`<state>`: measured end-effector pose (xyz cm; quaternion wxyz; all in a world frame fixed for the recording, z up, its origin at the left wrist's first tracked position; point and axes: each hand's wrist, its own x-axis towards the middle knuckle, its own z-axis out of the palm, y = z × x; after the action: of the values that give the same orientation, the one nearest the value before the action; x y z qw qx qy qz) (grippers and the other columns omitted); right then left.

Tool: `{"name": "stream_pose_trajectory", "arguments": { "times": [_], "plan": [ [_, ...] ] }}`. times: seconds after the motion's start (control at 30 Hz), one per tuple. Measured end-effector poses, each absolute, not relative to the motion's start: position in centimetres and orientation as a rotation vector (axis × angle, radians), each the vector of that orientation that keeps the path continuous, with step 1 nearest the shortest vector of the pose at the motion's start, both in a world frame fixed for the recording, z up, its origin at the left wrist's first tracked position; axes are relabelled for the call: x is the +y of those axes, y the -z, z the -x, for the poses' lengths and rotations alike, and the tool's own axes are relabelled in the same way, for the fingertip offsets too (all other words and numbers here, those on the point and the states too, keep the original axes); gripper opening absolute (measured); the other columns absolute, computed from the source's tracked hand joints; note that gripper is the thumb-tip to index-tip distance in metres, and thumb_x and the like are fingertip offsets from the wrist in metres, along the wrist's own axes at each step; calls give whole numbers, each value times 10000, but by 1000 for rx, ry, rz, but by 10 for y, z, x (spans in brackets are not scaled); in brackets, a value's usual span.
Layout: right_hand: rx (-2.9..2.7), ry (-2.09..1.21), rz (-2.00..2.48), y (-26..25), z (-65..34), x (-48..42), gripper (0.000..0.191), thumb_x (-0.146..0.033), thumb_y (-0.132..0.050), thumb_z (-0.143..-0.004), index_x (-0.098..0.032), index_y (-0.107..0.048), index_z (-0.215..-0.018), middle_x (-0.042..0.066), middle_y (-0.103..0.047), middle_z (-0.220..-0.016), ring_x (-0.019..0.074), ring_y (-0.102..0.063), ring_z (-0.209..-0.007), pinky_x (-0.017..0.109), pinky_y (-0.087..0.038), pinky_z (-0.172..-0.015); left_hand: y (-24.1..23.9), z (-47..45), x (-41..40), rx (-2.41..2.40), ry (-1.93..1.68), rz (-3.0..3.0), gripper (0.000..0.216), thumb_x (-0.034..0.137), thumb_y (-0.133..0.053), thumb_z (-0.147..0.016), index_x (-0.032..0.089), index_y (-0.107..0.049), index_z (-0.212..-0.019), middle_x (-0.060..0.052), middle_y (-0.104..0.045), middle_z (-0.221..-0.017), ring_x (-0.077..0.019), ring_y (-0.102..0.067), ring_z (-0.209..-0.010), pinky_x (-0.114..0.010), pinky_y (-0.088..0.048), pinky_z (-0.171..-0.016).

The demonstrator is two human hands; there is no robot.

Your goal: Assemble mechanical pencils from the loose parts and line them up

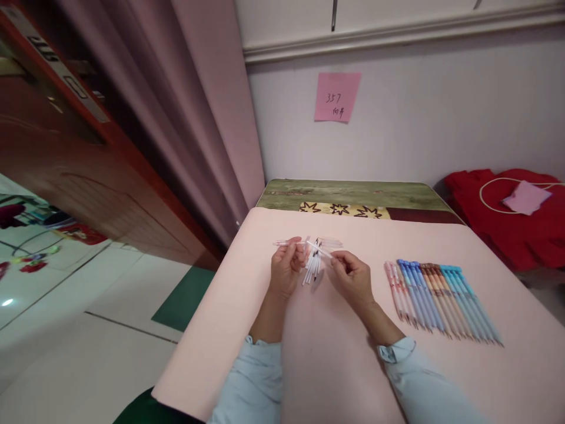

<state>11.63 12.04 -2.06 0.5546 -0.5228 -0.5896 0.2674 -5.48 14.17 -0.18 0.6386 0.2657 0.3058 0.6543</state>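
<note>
My left hand (286, 268) is closed round a pink pen barrel (289, 242) that sticks out to its left. My right hand (351, 277) pinches one end of a thin white refill (318, 249), whose other end points toward the left hand. Between the hands a small pile of white refills (312, 268) lies on the pink table cover (335, 365). A few more pen parts (330, 241) lie just behind the hands. To the right, several pink, blue, brown and teal pens (439, 297) lie side by side in a row.
The table abuts a white wall with a pink sticky note (336, 96). A green patterned surface (353, 195) lies behind the pink cover. Red cloth with a pink paper (507, 215) sits at right. Pink curtain (207, 112) and wooden door (75, 165) stand at left.
</note>
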Motion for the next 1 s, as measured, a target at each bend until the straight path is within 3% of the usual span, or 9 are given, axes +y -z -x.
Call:
{"name": "stream_pose_trajectory", "arguments": {
  "times": [0.47,0.6,0.77,1.0],
  "plan": [
    [-1450,-654,1183,20,-116,119,157,-291,-605,-833,-188,-712,-884,-24,-555,-644,106,-427,-520,236,-367,-506,4,52,142,835,-1447,-780,360,429,-761,-766,122,-669,-930,-10,-630,-701,-76,-558,-514,-205,-469,-472],
    [-1453,-609,1178,23,-116,121,182,-308,-634,-822,-197,-717,-941,-17,-566,-686,105,-443,-529,238,-393,-518,4,49,141,864,-1405,-837,363,435,-770,-750,119,-681,-904,-12,-625,-658,-96,-587,-557,-222,-518,-532],
    [-1378,-650,1196,29,-115,124,219,-340,-692,-797,-193,-687,-960,-73,-443,-559,101,-404,-490,236,-388,-516,2,48,141,859,-1396,-806,351,401,-782,-736,119,-674,-916,-22,-657,-717,-80,-569,-536,-211,-505,-503],
    [-1371,-702,1201,26,-116,122,233,-417,-678,-824,-191,-682,-877,-54,-487,-568,101,-414,-493,226,-365,-495,1,47,141,840,-1359,-812,364,367,-790,-717,128,-644,-948,-68,-713,-867,-85,-581,-528,-228,-499,-487]
  ]
}}
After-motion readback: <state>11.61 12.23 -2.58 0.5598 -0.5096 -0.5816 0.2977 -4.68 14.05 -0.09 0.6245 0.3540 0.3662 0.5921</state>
